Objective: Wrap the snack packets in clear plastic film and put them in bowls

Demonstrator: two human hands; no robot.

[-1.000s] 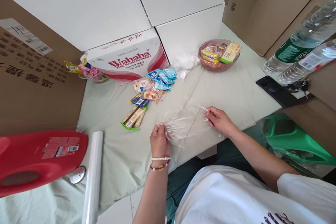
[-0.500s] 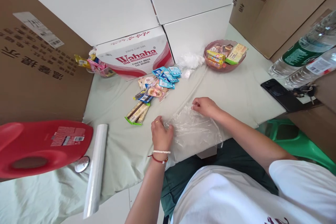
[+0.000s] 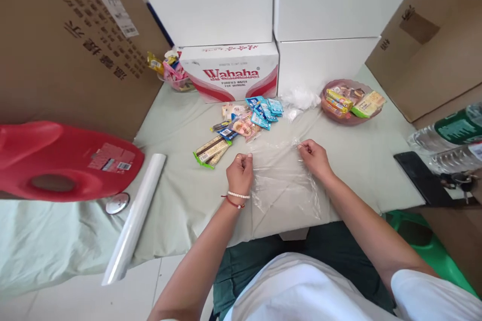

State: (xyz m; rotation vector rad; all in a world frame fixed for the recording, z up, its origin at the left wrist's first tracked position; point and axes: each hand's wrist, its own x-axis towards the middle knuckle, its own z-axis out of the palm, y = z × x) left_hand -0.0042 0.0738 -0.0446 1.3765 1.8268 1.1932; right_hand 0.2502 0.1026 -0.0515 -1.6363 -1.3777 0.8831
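A sheet of clear plastic film [image 3: 284,180] lies flat on the pale green tablecloth [image 3: 181,200] in front of me. My left hand [image 3: 239,173] pinches its far left corner, fingers closed. My right hand [image 3: 313,158] pinches the far right corner the same way. The film is stretched between the two hands. A pile of small snack packets [image 3: 241,128] lies just beyond the film, blue ones on the right and long bars on the left.
A roll of clear film [image 3: 135,215] lies at the left, beside a red jug [image 3: 64,160] and a metal lid [image 3: 116,204]. A Wahaha box [image 3: 231,72], a pink bowl of snacks [image 3: 350,103], a black phone [image 3: 419,175], water bottles [image 3: 452,133] and cardboard boxes ring the table.
The crumpled film has been spread out flat on the cloth. Both hands moved to its far corners, and the view swung to the left.
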